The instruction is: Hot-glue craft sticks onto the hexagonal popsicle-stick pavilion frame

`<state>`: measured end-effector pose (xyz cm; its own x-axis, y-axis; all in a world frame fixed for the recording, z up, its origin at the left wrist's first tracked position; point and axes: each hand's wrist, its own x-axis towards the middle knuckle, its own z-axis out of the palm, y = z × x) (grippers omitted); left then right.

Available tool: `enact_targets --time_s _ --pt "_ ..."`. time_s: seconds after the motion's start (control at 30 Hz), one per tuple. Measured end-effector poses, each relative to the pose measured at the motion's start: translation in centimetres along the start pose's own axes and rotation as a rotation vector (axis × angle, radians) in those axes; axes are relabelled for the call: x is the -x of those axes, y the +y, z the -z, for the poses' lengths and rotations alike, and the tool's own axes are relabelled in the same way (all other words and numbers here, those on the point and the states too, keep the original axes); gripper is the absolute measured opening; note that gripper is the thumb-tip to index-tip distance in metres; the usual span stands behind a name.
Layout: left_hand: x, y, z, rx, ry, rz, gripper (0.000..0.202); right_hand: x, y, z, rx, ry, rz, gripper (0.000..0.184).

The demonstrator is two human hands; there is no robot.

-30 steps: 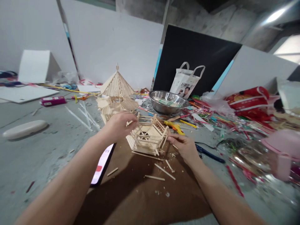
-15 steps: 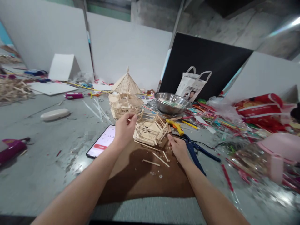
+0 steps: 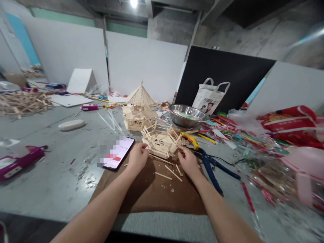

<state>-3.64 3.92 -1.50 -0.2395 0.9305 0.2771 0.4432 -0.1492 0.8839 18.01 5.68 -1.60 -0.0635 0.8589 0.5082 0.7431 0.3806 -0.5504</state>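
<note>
A small pavilion base (image 3: 162,143) made of pale wooden sticks, six-sided with a low railing and upright posts, sits on the brown board (image 3: 162,199). At its left edge my left hand (image 3: 138,158) has its fingers curled in against the frame. My right hand (image 3: 188,162) pinches the lower right edge with thumb and forefinger. Both hands' fingertips are partly hidden. Loose sticks (image 3: 163,176) lie on the board between my hands. Behind stands a taller stick pavilion (image 3: 140,108) with a pointed roof.
A phone (image 3: 120,153) lies left of my left hand. On the right are a yellow-tipped glue gun (image 3: 192,140), blue-handled pliers (image 3: 211,168) and a pink-lidded jug (image 3: 303,165). A steel bowl (image 3: 187,116) stands behind, near scattered coloured scraps. A purple glue gun (image 3: 20,163) lies far left.
My left hand has come down from above the pavilion base to its left edge. My right hand has moved in slightly to its right edge. The view has tilted up a little.
</note>
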Motion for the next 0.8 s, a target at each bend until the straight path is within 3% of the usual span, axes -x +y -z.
enact_targets --time_s 0.27,0.43,0.57,0.8 --pt "0.0 -0.5 -0.4 0.077 -0.063 0.063 0.022 0.3 -0.6 -0.6 -0.005 -0.186 0.136 0.032" --pt "-0.2 -1.1 -0.8 0.226 -0.11 0.163 0.026 0.5 -1.1 -0.4 -0.007 -0.198 0.173 0.028" --pt "-0.4 -0.8 -0.6 0.367 -0.103 0.241 0.03 1.0 -2.1 -0.2 -0.016 -0.206 0.217 0.027" --pt "-0.8 0.3 0.4 0.551 -0.064 0.339 0.026 2.0 -4.3 -0.1 -0.088 -0.333 0.29 0.03"
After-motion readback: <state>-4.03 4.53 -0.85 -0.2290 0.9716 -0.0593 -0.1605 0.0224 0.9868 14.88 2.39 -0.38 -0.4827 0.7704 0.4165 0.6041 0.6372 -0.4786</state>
